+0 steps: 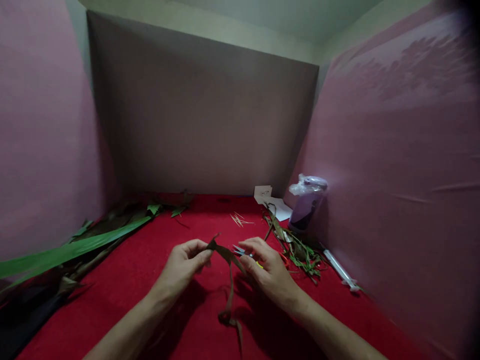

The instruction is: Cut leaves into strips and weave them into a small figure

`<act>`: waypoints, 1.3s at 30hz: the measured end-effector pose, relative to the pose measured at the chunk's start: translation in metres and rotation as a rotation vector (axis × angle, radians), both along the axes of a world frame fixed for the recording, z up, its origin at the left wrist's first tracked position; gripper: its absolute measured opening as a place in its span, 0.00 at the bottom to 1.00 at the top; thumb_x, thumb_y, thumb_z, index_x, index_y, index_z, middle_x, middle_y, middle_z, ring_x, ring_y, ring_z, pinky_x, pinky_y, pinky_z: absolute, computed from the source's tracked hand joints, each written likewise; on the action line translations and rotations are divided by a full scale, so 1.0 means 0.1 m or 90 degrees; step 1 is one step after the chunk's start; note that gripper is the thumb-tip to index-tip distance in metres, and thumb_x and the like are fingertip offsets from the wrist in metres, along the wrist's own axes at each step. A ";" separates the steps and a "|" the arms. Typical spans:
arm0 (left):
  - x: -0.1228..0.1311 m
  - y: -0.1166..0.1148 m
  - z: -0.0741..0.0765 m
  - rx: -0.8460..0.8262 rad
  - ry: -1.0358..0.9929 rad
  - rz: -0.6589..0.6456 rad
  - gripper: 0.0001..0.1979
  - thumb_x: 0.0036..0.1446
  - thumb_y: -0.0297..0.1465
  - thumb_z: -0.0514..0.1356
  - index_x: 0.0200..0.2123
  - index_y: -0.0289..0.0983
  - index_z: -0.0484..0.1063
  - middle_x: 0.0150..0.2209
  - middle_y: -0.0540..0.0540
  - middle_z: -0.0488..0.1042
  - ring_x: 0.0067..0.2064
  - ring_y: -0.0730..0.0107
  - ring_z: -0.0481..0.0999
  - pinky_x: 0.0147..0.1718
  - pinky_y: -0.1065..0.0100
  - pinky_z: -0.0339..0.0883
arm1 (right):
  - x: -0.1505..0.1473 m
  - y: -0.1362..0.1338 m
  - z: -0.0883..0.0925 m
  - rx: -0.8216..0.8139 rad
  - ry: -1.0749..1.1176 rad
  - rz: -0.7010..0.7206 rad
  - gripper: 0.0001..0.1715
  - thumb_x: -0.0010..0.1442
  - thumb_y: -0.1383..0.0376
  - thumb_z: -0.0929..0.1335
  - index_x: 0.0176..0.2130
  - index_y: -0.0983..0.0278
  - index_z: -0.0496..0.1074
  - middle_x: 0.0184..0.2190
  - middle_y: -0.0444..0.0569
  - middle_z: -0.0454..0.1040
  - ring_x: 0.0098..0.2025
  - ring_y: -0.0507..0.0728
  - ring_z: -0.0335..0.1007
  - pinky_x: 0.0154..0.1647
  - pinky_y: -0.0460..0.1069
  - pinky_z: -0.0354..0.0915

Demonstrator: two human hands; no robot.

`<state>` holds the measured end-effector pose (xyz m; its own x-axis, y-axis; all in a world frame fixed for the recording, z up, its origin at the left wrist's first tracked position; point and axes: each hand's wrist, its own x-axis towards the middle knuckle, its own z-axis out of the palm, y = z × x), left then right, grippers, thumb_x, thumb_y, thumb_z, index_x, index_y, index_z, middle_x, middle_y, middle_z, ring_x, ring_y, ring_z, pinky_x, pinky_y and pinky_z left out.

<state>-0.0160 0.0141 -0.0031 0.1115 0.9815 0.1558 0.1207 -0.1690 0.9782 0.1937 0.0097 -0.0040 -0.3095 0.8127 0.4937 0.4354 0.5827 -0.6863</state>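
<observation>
A brown dried leaf strip [227, 255] stretches between my two hands above the red cloth. My left hand [183, 262] pinches its left end between thumb and forefinger, with a short tip sticking up. The strip's right end runs in under my right hand [272, 270], whose fingers are curled around it, the exact grip partly hidden. From the strip a thin tail [230, 295] hangs down, with a curled knot-like lump partway along. Behind my right fingers lie scissors [240, 251]; their blades and a bit of yellow handle show, the rest hidden.
Several toothpicks [240, 220] lie farther back. At right are green and dry leaf scraps [302, 255], white paper [279, 207], a purple container [308, 205] and a clear syringe-like tube [340, 270]. Long green leaves [93, 245] line the left, beside pink walls.
</observation>
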 end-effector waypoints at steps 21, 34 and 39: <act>0.11 -0.44 0.02 0.468 0.213 -0.017 0.16 0.49 0.22 0.61 0.38 0.47 0.77 0.32 0.47 0.80 0.34 0.61 0.77 0.42 0.59 0.65 | 0.00 -0.38 0.01 0.422 -0.009 -0.034 0.19 0.53 0.76 0.64 0.43 0.59 0.69 0.40 0.51 0.65 0.43 0.59 0.63 0.45 0.57 0.61; 0.29 -0.29 0.04 -0.151 -0.170 -0.200 0.07 0.54 0.33 0.59 0.31 0.35 0.72 0.24 0.47 0.75 0.24 0.72 0.73 0.26 0.71 0.67 | -0.11 -0.31 0.05 -0.040 0.041 -0.003 0.12 0.60 0.66 0.63 0.26 0.65 0.66 0.21 0.43 0.67 0.24 0.49 0.60 0.28 0.45 0.56; 0.28 -0.29 0.02 -0.195 -0.152 -0.183 0.10 0.54 0.35 0.59 0.27 0.34 0.69 0.20 0.49 0.73 0.19 0.76 0.70 0.20 0.75 0.62 | -0.12 -0.31 0.01 -0.093 0.030 -0.002 0.12 0.60 0.65 0.61 0.27 0.65 0.66 0.22 0.43 0.67 0.24 0.49 0.59 0.27 0.45 0.56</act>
